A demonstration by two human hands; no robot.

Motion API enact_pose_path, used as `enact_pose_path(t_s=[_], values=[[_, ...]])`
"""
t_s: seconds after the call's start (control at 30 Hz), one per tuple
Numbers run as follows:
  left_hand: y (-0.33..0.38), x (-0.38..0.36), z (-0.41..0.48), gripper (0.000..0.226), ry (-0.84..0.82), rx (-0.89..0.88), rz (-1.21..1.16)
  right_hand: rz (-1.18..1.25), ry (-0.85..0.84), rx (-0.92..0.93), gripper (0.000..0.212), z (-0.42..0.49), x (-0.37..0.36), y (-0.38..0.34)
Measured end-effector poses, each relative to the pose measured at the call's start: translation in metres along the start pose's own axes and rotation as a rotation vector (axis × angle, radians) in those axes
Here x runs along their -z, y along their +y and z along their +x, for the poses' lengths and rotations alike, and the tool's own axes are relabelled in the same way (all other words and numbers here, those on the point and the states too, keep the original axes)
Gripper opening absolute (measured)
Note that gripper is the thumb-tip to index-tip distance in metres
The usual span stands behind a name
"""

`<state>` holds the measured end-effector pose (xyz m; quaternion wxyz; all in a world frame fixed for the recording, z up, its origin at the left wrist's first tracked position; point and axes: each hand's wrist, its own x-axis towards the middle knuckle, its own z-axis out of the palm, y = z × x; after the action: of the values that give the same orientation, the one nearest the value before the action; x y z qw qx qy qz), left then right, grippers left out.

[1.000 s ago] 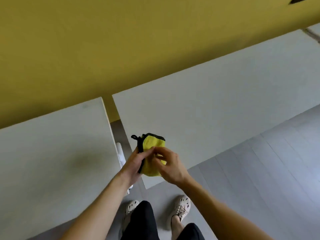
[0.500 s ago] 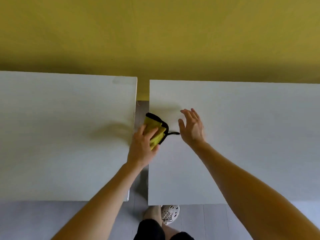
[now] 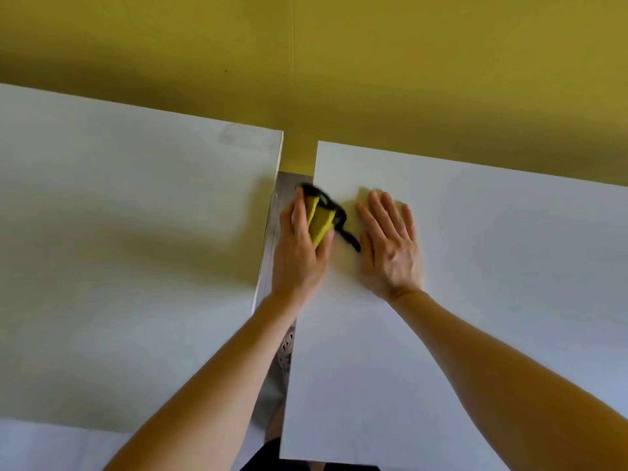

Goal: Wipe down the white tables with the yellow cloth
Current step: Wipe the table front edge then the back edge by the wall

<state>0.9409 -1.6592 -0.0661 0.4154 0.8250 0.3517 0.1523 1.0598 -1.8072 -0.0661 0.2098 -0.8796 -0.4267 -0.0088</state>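
left grip [image 3: 299, 248] held yellow cloth [image 3: 321, 223] at left edge of right tabletop [image 3: 482, 307], as 0.5 s before | right grip [image 3: 390, 248] — fingers straight, holding nothing — had come down flat on that tabletop, just beside the cloth

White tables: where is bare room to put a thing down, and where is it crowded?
The left table is bare from the yellow wall to its near edge. The right table is bare right of the right hand. Crowded: its left edge, where the left hand grips the yellow cloth.
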Motion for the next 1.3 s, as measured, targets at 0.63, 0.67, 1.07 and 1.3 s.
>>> enact_pose_path(t_s=[0.63,0.67,1.07,1.3], values=[[0.016,-0.014,0.044,0.064,0.070,-0.109,0.192,0.017,-0.035,-0.013,0.058,0.002,0.007,0.002],[0.012,-0.011,0.024,0.063,0.063,-0.112,0.186,0.012,-0.043,-0.016,0.059,0.002,0.007,0.001],[0.014,-0.020,0.046,0.064,0.056,-0.046,0.104,0.021,-0.029,-0.018,0.060,0.006,0.008,0.006],[0.017,-0.021,0.061,0.065,0.031,0.005,0.074,0.016,-0.032,-0.032,0.057,0.010,0.008,0.005]])
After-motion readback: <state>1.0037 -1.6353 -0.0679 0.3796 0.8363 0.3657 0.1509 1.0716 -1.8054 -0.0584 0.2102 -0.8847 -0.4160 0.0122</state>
